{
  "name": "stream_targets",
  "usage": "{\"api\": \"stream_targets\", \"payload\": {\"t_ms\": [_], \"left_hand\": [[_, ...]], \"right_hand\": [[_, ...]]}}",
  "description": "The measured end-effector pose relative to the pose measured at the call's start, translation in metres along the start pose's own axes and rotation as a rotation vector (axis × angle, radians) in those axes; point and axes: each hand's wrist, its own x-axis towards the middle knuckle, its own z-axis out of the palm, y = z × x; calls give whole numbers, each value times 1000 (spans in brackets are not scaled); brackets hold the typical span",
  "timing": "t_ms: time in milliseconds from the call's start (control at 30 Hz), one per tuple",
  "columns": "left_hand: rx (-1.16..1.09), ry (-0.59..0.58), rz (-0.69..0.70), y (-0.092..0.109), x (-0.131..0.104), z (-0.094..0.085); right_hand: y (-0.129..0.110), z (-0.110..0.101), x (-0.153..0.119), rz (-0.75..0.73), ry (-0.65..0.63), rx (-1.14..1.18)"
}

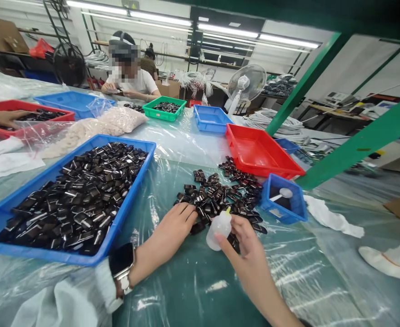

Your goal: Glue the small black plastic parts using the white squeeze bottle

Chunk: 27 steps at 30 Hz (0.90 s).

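Note:
My right hand point(246, 243) is closed around a small translucent white squeeze bottle point(217, 230) with a yellow tip, held tilted over the front of a loose pile of glossy black plastic pieces point(217, 193). At the pile's left front edge is my left hand point(174, 229), palm down, fingers bent and close together. Its fingertips touch the black pieces; what they pinch, if anything, is hidden. A watch point(122, 263) is on the left wrist. Left of that hand stands a long blue tray point(118, 227) filled with similar black pieces.
An empty-looking red tray point(261, 152) and a small blue bin point(285, 200) with a white scoop stand behind the pile. A green post point(363, 141) slants at right. White gloves point(332, 218) lie nearby. Across the table sit a co-worker point(135, 84) and a green tray point(164, 111).

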Motion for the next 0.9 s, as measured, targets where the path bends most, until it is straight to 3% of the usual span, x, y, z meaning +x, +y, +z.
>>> {"api": "stream_targets", "payload": {"t_ms": [167, 300, 400, 500, 700, 800, 900], "left_hand": [[-123, -15, -96, 2, -19, -12], [-230, -25, -161, 7, -40, -28], [-286, -28, -201, 6, -45, -30], [-343, -39, -241, 2, -45, -28], [-506, -43, -288, 0, -46, -37], [-628, 24, -279, 1, -50, -40], [-706, 102, -299, 2, -55, -40]], "right_hand": [[-4, -10, -5, 23, -17, 57], [-10, -15, -10, 67, -115, 119], [-13, -15, -12, 104, -229, 179], [-13, -14, -13, 120, -262, 156], [-13, -18, -15, 105, -166, 130], [-14, -22, -15, -9, -161, 48], [-16, -22, -18, -41, -52, 2]]}}
